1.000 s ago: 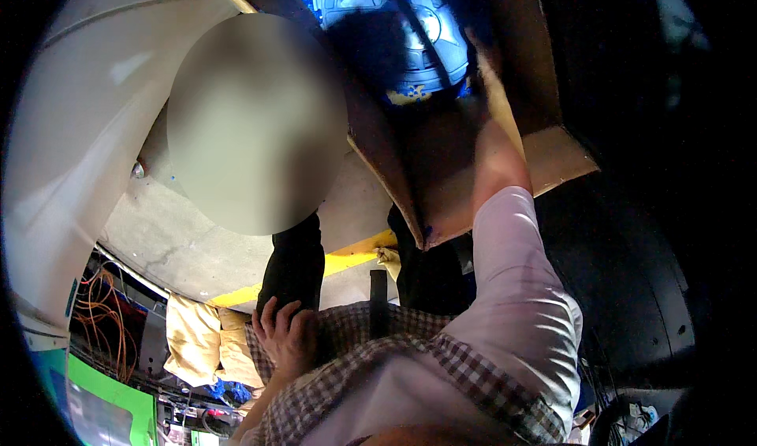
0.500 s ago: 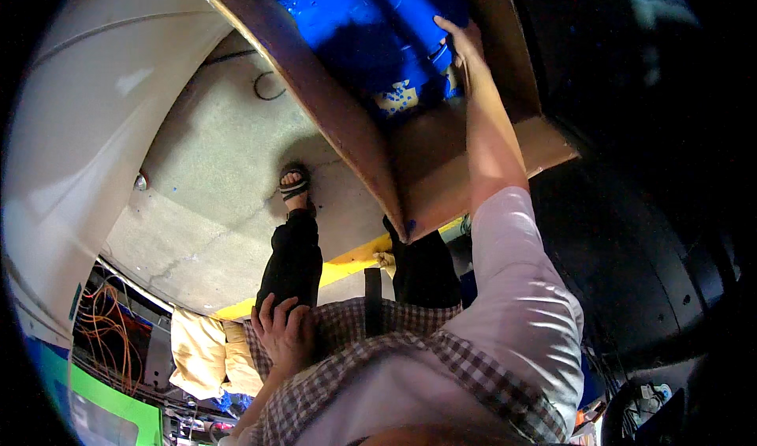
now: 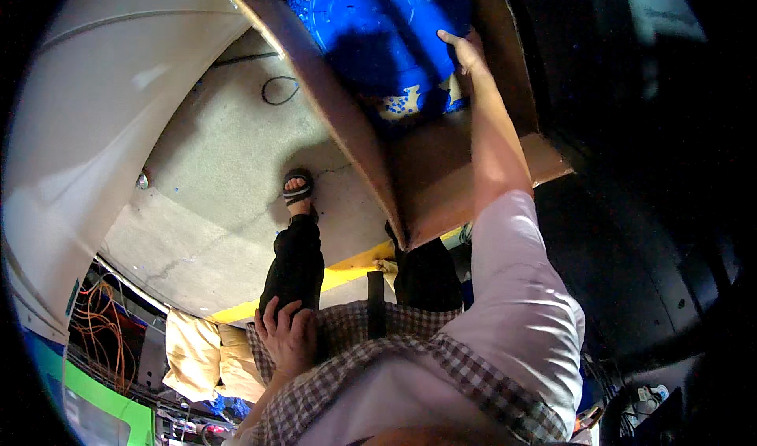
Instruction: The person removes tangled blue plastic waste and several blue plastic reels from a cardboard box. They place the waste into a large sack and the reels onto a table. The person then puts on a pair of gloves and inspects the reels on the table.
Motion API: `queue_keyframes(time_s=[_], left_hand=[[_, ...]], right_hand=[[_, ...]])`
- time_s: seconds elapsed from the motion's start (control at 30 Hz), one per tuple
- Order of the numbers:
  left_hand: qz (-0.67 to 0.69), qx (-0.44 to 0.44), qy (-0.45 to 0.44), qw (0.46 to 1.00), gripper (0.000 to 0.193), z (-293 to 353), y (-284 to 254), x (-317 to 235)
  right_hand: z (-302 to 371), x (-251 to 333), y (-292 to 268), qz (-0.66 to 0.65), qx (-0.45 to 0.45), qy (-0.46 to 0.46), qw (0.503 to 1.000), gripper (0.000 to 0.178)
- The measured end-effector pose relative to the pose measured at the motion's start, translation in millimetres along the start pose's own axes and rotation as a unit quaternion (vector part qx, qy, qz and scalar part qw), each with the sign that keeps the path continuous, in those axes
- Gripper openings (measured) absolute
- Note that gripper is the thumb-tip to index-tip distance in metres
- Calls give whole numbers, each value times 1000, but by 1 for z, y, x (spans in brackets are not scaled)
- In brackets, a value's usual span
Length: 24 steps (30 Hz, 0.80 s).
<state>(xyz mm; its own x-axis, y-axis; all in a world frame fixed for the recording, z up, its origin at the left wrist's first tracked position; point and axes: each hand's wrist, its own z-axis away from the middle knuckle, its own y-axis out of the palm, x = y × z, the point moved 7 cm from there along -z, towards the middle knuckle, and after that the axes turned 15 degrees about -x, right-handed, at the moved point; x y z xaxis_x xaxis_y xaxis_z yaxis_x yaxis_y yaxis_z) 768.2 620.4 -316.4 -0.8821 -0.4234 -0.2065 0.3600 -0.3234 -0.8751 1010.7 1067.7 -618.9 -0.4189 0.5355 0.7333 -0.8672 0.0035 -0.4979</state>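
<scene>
Probably stiff, slick: I'd hold the blue round moulding [image 3: 363, 12], inside the cardboard box [image 3: 434, 194], by its rim. Right hand [image 3: 469, 55] touches there, grip unclear; left hand [image 3: 288, 335] lies loose on trouser leg [image 3: 296, 261].

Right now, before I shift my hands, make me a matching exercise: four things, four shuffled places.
Things
1. Bare right hand
2. Bare left hand
3. Black strappy sandal
4. Thin orange cables

Places
A. On the grey floor
B. At the picture's lower left
C. Inside the brown cardboard box, by the large round blue piece's edge
D. On the black trouser leg

Pairs: 1-C, 2-D, 3-A, 4-B
</scene>
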Motion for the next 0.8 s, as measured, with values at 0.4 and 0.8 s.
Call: queue_keyframes(time_s=[0.4,0.8], left_hand=[[31,-11,11,999,16,15,5,4],[36,-21,13,999,18,18,6,1]], right_hand=[[3,66,30,49,181,-84,979,52],[-13,-7,-41,-87,186,139,969,55]])
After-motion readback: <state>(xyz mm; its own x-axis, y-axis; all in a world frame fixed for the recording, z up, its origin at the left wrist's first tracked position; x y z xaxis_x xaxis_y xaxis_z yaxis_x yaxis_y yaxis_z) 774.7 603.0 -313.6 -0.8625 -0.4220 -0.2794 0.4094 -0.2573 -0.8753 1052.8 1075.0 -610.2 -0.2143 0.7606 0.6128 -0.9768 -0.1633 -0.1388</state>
